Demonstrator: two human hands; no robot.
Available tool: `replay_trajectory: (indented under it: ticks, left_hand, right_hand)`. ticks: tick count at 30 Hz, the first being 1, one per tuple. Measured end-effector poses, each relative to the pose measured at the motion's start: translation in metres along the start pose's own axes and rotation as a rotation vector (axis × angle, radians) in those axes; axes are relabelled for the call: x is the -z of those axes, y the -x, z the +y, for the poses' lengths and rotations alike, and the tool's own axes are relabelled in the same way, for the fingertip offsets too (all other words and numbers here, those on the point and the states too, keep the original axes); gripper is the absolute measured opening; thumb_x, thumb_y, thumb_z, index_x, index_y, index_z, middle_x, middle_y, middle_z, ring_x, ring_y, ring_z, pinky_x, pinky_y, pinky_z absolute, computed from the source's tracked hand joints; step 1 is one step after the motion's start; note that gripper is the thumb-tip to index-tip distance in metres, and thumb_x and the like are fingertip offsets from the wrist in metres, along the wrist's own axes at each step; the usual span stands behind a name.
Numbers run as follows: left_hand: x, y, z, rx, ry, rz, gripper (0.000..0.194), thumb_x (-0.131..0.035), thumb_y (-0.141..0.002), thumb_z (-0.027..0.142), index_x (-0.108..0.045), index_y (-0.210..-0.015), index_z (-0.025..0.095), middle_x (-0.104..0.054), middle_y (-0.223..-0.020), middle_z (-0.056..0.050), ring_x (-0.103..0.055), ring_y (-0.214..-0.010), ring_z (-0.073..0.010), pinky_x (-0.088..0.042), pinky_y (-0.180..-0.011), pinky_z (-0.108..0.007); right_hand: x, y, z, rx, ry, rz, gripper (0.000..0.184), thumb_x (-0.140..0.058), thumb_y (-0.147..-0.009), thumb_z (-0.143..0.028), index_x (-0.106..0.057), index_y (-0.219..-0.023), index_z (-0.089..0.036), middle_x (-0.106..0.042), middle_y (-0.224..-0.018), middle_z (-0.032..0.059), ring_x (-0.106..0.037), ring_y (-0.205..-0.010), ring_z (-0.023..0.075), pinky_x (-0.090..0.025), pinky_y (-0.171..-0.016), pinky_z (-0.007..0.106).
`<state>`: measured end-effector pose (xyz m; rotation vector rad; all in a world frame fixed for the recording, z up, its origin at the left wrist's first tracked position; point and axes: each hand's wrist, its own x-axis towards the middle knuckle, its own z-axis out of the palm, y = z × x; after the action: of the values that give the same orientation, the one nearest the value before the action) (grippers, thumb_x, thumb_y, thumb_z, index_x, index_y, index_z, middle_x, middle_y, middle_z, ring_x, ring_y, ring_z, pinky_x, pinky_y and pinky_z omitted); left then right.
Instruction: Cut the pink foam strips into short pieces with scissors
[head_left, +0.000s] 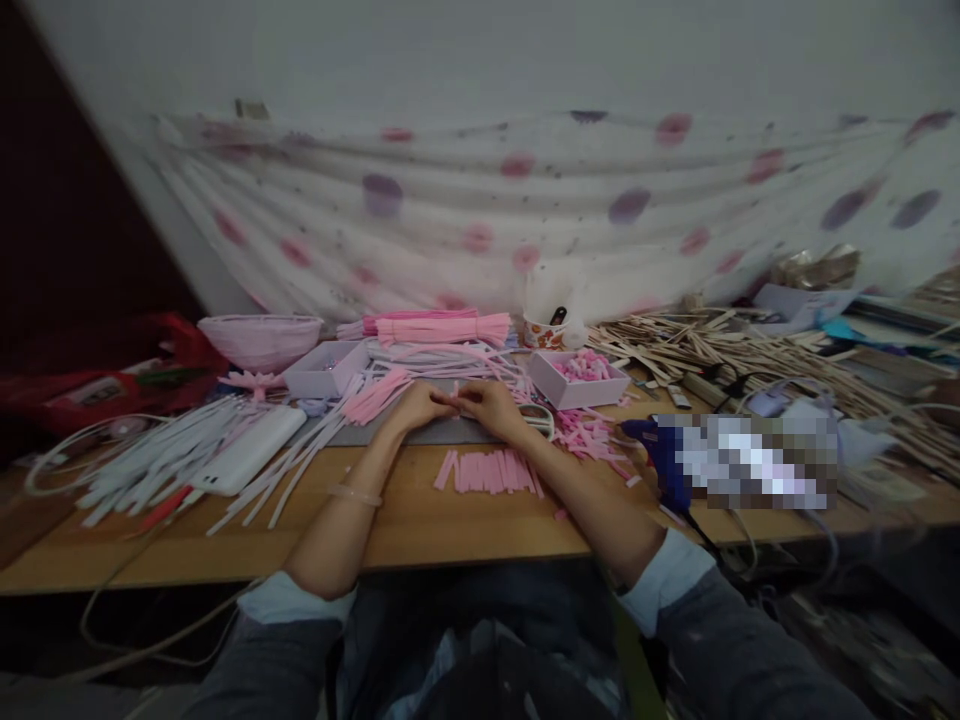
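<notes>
My left hand and my right hand meet over a grey mat, fingertips pinched together. Between them shows the tip of a short pink pipe cleaner piece; most of it is hidden by the fingers. Just in front of the hands, several short pink pipe cleaner pieces lie side by side in a row. Longer pink pipe cleaners rest beside my left hand. To the right of my right hand stands a white box of small pink rolled pieces, with loose pink pieces before it.
Bundled pink pipe cleaners lie at the back. White pipe cleaners, a white power bank-like block and a pale basket are on the left. A blue glue gun-like tool and thin wooden strips occupy the right.
</notes>
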<state>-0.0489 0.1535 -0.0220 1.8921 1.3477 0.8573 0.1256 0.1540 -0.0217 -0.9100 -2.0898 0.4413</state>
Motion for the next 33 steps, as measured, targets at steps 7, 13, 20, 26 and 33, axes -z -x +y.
replay_trajectory:
  ticks: [7,13,20,26,33]
  left_hand:
    - [-0.001,0.0,-0.004,-0.019,-0.009,-0.015,0.029,-0.069,-0.057,0.036,-0.075,-0.075,0.014,-0.066,-0.058,0.001,-0.054,-0.056,-0.014,-0.039,-0.06,-0.025]
    - [-0.001,0.003,0.003,-0.029,-0.021,-0.033,0.026,-0.069,-0.057,0.035,-0.075,-0.072,0.015,-0.071,-0.064,-0.002,-0.058,-0.061,-0.0173,-0.041,-0.065,-0.028]
    - [0.0,0.001,0.002,-0.033,-0.013,-0.04,0.03,-0.071,-0.057,0.039,-0.075,-0.072,0.013,-0.071,-0.064,-0.003,-0.06,-0.063,-0.018,-0.043,-0.065,-0.028]
    - [0.005,0.001,0.011,-0.038,0.244,-0.061,0.043,-0.075,-0.056,0.042,-0.073,-0.085,0.011,-0.073,-0.078,-0.007,-0.064,-0.073,-0.0188,-0.046,-0.071,-0.029]
    - [0.003,0.003,0.02,-0.015,0.371,-0.029,0.039,-0.076,-0.056,0.043,-0.073,-0.078,0.011,-0.071,-0.072,-0.007,-0.062,-0.067,-0.0149,-0.047,-0.071,-0.029]
  right_hand:
    - [-0.003,-0.001,0.003,-0.029,-0.056,-0.012,0.018,-0.064,-0.078,-0.03,-0.07,-0.078,-0.013,-0.068,-0.071,0.002,-0.056,-0.063,0.0115,-0.037,-0.06,0.02]
    - [-0.003,-0.001,-0.001,-0.02,-0.08,-0.016,0.019,-0.063,-0.078,-0.032,-0.068,-0.073,-0.014,-0.066,-0.069,0.0015,-0.054,-0.063,0.0115,-0.037,-0.06,0.021]
    - [-0.002,-0.001,0.001,-0.042,-0.134,-0.01,0.029,-0.061,-0.078,-0.039,-0.062,-0.063,-0.014,-0.059,-0.058,-0.001,-0.05,-0.057,0.01,-0.035,-0.055,0.021]
    - [0.005,-0.004,-0.001,-0.242,-0.554,0.005,0.035,-0.067,-0.067,-0.05,-0.056,-0.064,-0.017,-0.062,-0.058,0.0002,-0.055,-0.05,0.0119,-0.045,-0.05,0.024]
    - [0.012,-0.001,-0.005,-0.383,-0.813,0.029,0.034,-0.075,-0.06,-0.044,-0.056,-0.068,-0.017,-0.067,-0.065,-0.0003,-0.06,-0.054,0.0114,-0.053,-0.055,0.025]
